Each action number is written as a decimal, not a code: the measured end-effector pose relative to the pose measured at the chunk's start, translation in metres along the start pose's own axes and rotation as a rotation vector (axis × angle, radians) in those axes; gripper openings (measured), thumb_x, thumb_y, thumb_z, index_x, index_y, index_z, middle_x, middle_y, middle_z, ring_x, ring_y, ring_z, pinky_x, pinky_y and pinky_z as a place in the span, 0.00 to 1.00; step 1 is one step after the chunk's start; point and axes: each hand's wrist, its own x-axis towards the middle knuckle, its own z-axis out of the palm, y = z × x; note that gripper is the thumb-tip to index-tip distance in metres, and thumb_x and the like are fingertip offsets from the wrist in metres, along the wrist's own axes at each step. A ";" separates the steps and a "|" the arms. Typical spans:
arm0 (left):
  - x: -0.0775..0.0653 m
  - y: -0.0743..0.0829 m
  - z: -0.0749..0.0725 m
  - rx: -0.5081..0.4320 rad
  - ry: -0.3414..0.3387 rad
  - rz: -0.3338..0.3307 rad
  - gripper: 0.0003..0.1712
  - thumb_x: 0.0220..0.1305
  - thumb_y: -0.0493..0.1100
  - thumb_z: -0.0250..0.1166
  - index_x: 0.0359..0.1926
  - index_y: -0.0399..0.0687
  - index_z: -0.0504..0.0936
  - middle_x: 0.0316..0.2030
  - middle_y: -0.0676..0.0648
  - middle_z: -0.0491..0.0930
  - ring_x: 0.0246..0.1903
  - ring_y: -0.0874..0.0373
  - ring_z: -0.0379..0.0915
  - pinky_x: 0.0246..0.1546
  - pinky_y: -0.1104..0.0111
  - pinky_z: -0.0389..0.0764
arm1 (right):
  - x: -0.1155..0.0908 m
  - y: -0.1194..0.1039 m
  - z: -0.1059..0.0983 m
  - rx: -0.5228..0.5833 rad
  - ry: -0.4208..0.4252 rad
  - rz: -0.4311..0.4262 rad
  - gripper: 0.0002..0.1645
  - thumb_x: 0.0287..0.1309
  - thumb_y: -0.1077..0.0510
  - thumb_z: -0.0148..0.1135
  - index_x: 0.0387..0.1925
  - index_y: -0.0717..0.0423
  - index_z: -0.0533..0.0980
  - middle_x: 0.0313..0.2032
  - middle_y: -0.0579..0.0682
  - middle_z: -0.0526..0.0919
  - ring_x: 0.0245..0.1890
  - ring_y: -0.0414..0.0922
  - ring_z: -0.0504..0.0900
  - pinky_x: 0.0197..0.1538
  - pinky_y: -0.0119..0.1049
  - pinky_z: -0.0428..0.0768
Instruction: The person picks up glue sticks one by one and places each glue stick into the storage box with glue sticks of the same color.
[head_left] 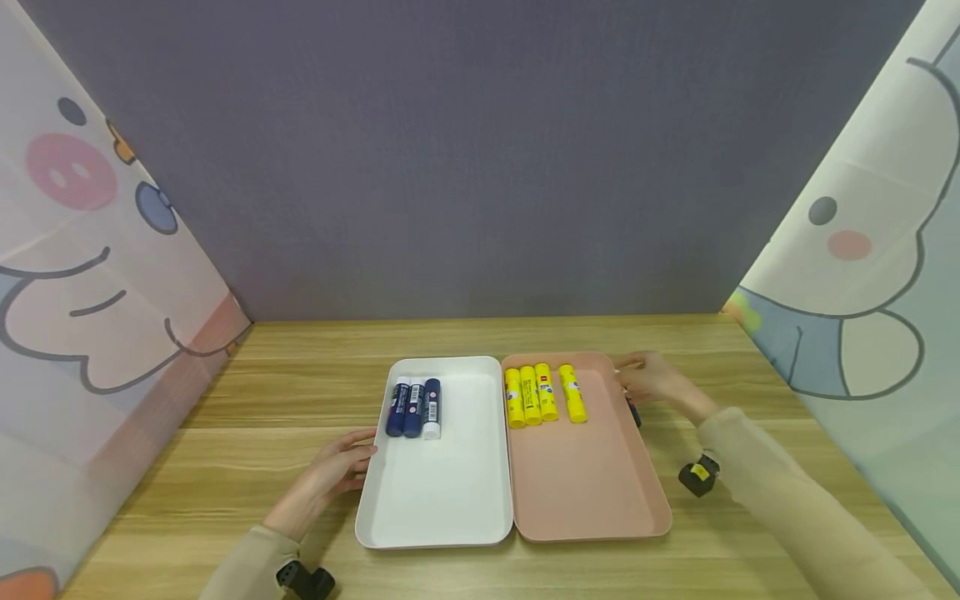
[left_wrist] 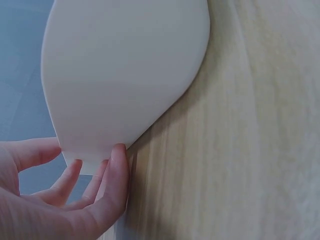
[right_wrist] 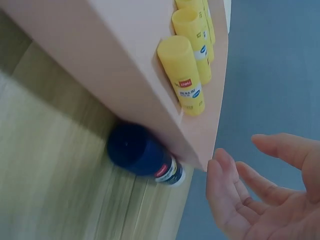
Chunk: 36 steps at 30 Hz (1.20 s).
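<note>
My left hand (head_left: 341, 467) rests its fingertips against the outer left wall of a white tray (head_left: 435, 500). Three dark blue glue sticks (head_left: 414, 410) lie side by side in that tray. Butted against its right side is a pink tray (head_left: 585, 492) with several yellow glue sticks (head_left: 529, 396) at its far end. Just outside the pink tray's right wall, another dark blue glue stick (right_wrist: 135, 150) lies on the table, mostly hidden by my right hand (head_left: 643, 379) in the head view. In the right wrist view that hand holds nothing, its fingers apart and loosely bent near the tray's corner.
Both trays stand on a wood-grain table (head_left: 300, 375). A grey panel (head_left: 480, 167) rises behind it, and cartoon-printed sheets (head_left: 97, 250) flank both sides. Small black devices (head_left: 699, 475) are strapped to both wrists.
</note>
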 end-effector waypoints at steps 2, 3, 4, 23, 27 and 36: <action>0.000 0.000 0.000 0.003 0.005 -0.003 0.29 0.59 0.36 0.54 0.59 0.28 0.57 0.39 0.41 0.78 0.32 0.57 0.76 0.34 0.61 0.75 | -0.002 0.002 -0.002 0.020 -0.001 -0.006 0.30 0.58 0.60 0.49 0.58 0.76 0.57 0.45 0.73 0.70 0.33 0.51 0.79 0.41 0.45 0.76; 0.000 0.000 0.000 0.003 0.007 -0.004 0.29 0.59 0.36 0.54 0.59 0.28 0.57 0.39 0.41 0.78 0.33 0.57 0.76 0.35 0.61 0.75 | -0.002 0.002 -0.003 0.024 0.001 -0.009 0.30 0.58 0.60 0.49 0.57 0.76 0.57 0.44 0.72 0.70 0.32 0.50 0.79 0.41 0.45 0.76; -0.001 0.000 0.000 0.003 0.009 -0.005 0.29 0.59 0.36 0.54 0.59 0.28 0.57 0.40 0.40 0.78 0.33 0.57 0.76 0.35 0.60 0.75 | -0.003 0.004 -0.004 0.027 0.001 -0.014 0.30 0.58 0.61 0.49 0.57 0.77 0.56 0.43 0.72 0.71 0.31 0.50 0.79 0.41 0.46 0.76; 0.000 -0.001 0.000 -0.007 -0.007 -0.002 0.29 0.60 0.36 0.53 0.60 0.28 0.56 0.40 0.41 0.78 0.33 0.57 0.76 0.35 0.61 0.75 | 0.004 0.029 -0.011 -0.017 0.017 -0.011 0.28 0.57 0.63 0.50 0.55 0.78 0.58 0.22 0.51 0.76 0.20 0.39 0.74 0.33 0.41 0.78; 0.000 0.000 0.000 -0.007 -0.014 -0.002 0.29 0.60 0.36 0.53 0.60 0.29 0.56 0.40 0.42 0.78 0.33 0.57 0.76 0.35 0.61 0.75 | 0.006 0.034 -0.012 -0.022 -0.002 -0.008 0.29 0.57 0.63 0.50 0.55 0.79 0.57 0.25 0.52 0.77 0.20 0.39 0.74 0.31 0.39 0.78; -0.001 0.000 0.001 -0.006 -0.006 -0.001 0.29 0.60 0.36 0.53 0.60 0.29 0.56 0.40 0.41 0.77 0.33 0.57 0.76 0.34 0.61 0.75 | 0.008 0.041 -0.011 -0.053 -0.012 -0.005 0.32 0.55 0.62 0.51 0.56 0.79 0.56 0.32 0.60 0.79 0.23 0.41 0.75 0.35 0.41 0.78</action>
